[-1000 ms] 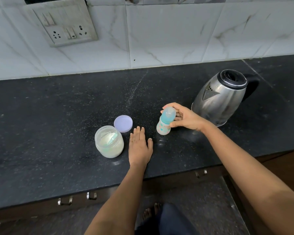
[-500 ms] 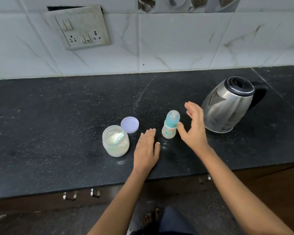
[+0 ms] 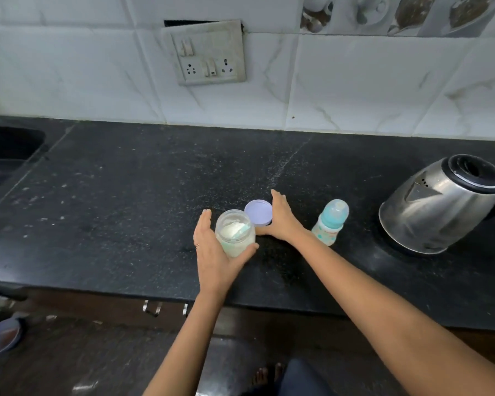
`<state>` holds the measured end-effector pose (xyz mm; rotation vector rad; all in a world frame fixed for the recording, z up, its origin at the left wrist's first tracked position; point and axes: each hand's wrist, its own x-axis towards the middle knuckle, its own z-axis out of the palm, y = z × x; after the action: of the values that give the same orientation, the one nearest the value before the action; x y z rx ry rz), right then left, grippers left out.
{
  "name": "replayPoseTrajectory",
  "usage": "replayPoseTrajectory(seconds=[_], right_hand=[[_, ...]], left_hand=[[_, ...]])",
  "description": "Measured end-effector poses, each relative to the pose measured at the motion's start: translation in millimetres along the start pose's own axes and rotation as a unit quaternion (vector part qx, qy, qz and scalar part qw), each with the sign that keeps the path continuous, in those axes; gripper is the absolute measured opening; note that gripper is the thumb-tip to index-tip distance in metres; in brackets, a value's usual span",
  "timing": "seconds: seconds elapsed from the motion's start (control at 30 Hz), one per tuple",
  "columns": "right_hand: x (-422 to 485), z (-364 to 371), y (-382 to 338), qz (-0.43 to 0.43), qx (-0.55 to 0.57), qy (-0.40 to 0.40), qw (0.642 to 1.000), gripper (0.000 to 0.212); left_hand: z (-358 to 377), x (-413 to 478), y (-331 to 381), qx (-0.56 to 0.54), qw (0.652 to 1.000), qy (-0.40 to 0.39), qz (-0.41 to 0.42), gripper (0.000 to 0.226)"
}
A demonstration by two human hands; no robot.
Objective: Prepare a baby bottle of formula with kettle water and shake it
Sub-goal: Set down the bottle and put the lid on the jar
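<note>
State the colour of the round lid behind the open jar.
The lid behind the jar is pale lilac; head view shows it best.

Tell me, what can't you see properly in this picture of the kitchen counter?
Head view only:
- Shiny steel kettle: handle cut off by the right edge; its dark top hides any water.
- Small baby bottle with teal cap: print too small to read.
- Clear jar of white powder: near side covered by the left hand.
- Black sink: cut off by the left edge.
</note>
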<state>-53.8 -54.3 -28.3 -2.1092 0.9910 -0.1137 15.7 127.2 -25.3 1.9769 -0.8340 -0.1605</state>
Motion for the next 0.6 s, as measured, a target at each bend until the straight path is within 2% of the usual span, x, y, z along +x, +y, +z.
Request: replayPoseTrajectory(seconds=[0.1,0.17,0.23,0.27,0.3,0.37,0.4,0.43,0.5,0.6], right_hand=[[11,8,2,0.021,0.01,-0.023,0.999,0.13],[13,10,2,0.013,0.008,-0.013,1.0,0.127],[12,5,-3,-0.017,-0.019,0.004,1.0,0.12],[11,-1,-8,-0.057,-0.07,0.01,0.996,0.115],[9,-10,-14,-0.111,-0.155,0.011,0.982,0.109],[3,-34,-37,-0.214,-0.342,-0.028,0.914,0.107],[-1,-47,-50,-0.235,-0.392,-0.062,0.887,0.111],[-5,-57,-62,-0.235,-0.41,-0.1,0.876,0.116],[-11,-67,-82,-0.224,-0.373,-0.177,0.883,0.12],[-11,-59,-96,-0.254,-0.284,-0.254,0.889,0.109]], left_hand=[[-5,3,0,-0.052,0.997,-0.043,-0.031,0.105],[-8,4,2,-0.109,0.992,-0.056,-0.032,0.084],[-9,4,-1,-0.147,0.986,-0.062,-0.052,0.076],[-9,4,-2,-0.159,0.983,-0.064,-0.058,0.076],[-10,4,-4,-0.167,0.982,-0.065,-0.057,0.076],[-10,5,-6,-0.174,0.98,-0.074,-0.056,0.078],[-9,6,-6,-0.176,0.98,-0.079,-0.056,0.078],[-9,7,-5,-0.179,0.979,-0.084,-0.055,0.078],[-7,9,-4,-0.184,0.977,-0.092,-0.055,0.078],[-5,13,-2,-0.181,0.975,-0.111,-0.065,0.078]])
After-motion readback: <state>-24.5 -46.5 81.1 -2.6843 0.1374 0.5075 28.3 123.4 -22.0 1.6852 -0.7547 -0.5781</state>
